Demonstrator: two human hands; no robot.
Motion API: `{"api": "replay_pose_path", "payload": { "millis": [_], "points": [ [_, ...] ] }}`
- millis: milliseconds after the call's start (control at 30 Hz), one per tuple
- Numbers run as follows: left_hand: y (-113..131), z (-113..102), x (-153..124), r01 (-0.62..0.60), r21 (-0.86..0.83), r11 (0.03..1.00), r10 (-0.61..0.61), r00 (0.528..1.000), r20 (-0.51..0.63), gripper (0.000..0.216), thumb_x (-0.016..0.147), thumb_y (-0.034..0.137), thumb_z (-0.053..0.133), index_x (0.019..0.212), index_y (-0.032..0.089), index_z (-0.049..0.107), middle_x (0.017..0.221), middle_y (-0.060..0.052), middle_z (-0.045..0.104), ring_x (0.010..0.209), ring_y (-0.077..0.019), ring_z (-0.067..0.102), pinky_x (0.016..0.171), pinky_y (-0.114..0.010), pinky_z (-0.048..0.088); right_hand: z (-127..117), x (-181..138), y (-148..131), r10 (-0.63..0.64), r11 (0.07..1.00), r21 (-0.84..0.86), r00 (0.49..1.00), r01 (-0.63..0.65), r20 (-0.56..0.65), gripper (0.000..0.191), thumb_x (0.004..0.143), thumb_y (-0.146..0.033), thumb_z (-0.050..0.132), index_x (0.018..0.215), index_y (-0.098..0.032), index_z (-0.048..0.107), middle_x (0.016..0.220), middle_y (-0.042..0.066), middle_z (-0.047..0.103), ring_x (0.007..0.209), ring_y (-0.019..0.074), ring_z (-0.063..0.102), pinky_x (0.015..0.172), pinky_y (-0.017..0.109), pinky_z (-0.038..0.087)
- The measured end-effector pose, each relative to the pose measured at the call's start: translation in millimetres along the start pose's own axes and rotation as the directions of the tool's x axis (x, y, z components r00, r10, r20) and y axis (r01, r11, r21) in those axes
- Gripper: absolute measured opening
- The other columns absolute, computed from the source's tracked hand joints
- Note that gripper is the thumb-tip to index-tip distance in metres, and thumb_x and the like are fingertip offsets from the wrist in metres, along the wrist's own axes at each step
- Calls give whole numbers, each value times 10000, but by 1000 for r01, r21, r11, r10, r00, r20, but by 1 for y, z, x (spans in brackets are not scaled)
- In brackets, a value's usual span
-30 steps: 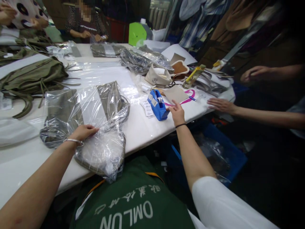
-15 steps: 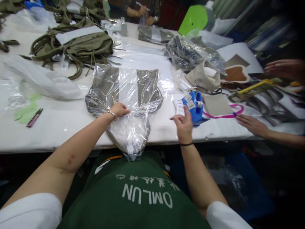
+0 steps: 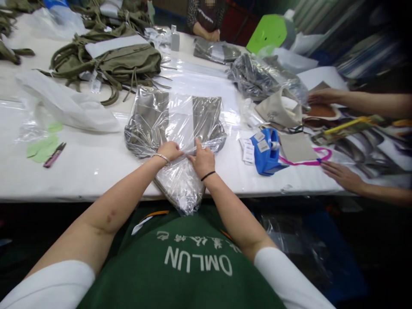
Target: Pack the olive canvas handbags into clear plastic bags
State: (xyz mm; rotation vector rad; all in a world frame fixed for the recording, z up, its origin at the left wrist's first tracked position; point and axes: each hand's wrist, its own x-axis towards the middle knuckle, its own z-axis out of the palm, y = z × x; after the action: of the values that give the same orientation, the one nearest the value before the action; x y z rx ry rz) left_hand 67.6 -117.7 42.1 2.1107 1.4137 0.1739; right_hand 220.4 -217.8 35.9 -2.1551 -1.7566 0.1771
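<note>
An olive-brown fabric bag in a clear plastic bag (image 3: 180, 180) lies in front of me, a white paper band across its middle. The plastic's lower end hangs over the table edge against my green apron. My left hand (image 3: 170, 151) is closed in a pinch on the plastic at a fold. Close beside it my right hand (image 3: 204, 159) rests on the plastic, index finger stretched forward and thumb out to the left. Whether anything small is under its fingertips cannot be made out. Right of the bag stands a blue tape dispenser (image 3: 266, 152), with white labels (image 3: 248, 152) beside it.
Olive bags (image 3: 128, 60) are heaped at the back left, near a crumpled white plastic sheet (image 3: 69, 105) and a pink cutter-like tool (image 3: 54, 155). At the right lie a beige pouch (image 3: 278, 109), a magenta strap (image 3: 302, 162) and a co-worker's hands (image 3: 346, 176). Another person stands across the table.
My right hand has moved left from beside the tape dispenser onto the plastic, close to my left hand. The left hand keeps its pinch. The co-worker's upper hand has reached further left.
</note>
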Motion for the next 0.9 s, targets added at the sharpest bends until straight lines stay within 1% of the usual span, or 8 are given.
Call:
{"api": "replay_pose_path", "payload": {
  "millis": [133,233,367,467,567,633,733,900],
  "points": [
    [-1,1,1,10,11,1000,-11,999,41,284,727,447,694,770,176,767,726,-92,692,711,-223,617,639,-287,408,-15,0,21,1,995,98,998,5,-58,543,936,-377,581,1431,-172,493,900,98,691,1003,283,576,964,401,395],
    [-2,1,0,4,16,1000,-4,999,36,300,737,441,681,821,170,778,774,-107,708,760,-247,637,675,-298,423,-20,8,18,-96,977,203,989,73,111,377,995,-452,453,1186,-205,664,824,44,696,825,205,621,827,306,453],
    [-3,1,-1,-3,9,1000,2,999,43,345,754,495,690,825,170,779,820,-121,725,802,-260,648,693,-293,432,-15,30,-8,-84,995,-30,938,99,337,445,964,-548,495,920,-182,744,892,109,735,864,231,660,780,305,465],
    [-2,3,-2,-11,31,999,10,999,37,409,763,564,686,829,171,780,852,-136,733,836,-272,656,714,-296,446,-15,48,-22,-6,973,-209,913,100,408,529,936,-591,527,956,-115,756,1001,217,726,951,305,676,806,358,487],
    [-1,5,-3,-11,72,997,9,999,33,422,791,553,662,875,157,781,909,-162,737,886,-292,666,751,-313,462,-24,58,-20,69,955,-290,913,56,402,573,865,-607,635,1036,-70,743,1044,267,708,995,338,677,839,385,498],
    [0,5,-4,-9,92,996,6,999,37,394,806,509,649,912,153,780,955,-166,739,918,-292,671,779,-316,473,-32,56,-14,125,942,-336,923,5,363,565,838,-587,681,1053,-68,737,1047,265,707,1016,339,674,863,390,496],
    [2,5,-7,-9,130,991,5,1000,29,346,815,441,621,951,163,776,996,-145,742,952,-278,675,820,-315,488,-35,44,-10,129,933,-361,946,-14,297,492,918,-551,591,1054,-100,735,1048,219,719,1029,305,676,881,373,487],
    [5,5,-11,-18,201,979,14,1000,20,367,839,456,585,982,171,766,1028,-134,741,987,-268,676,848,-314,498,-23,30,-12,83,956,-291,931,26,355,538,935,-627,494,979,-155,746,1022,164,738,992,257,680,827,309,481]
  ]
}}
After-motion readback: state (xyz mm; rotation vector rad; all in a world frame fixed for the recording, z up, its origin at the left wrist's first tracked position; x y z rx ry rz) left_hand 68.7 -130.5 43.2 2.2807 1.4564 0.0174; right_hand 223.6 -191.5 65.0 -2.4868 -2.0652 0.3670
